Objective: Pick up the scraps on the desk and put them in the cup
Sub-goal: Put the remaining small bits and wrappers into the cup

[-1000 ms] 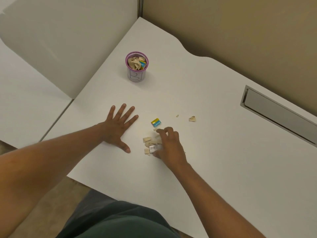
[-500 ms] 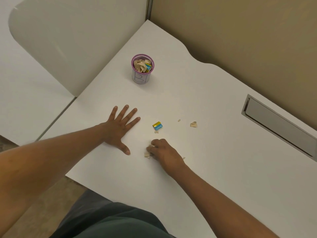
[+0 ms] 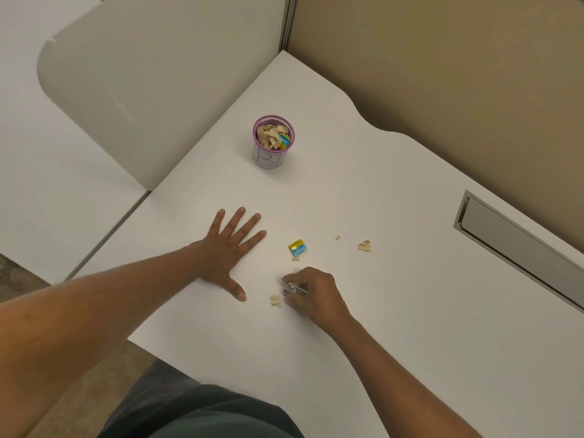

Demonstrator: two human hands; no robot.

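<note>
1. One cup (image 3: 273, 143), upper centre of the frame, holding beige scraps too many to count.
2. One yellow-and-blue wrapper (image 3: 298, 247) at centre.
3. Four loose beige scraps on the desk (image 3: 410, 311).
4. One silvery scrap (image 3: 294, 290).
5. Two hands.

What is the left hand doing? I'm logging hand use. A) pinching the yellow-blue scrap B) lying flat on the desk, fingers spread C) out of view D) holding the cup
B: the left hand lies palm-down on the desk with fingers spread, apart from the cup and the yellow-blue scrap.
</note>
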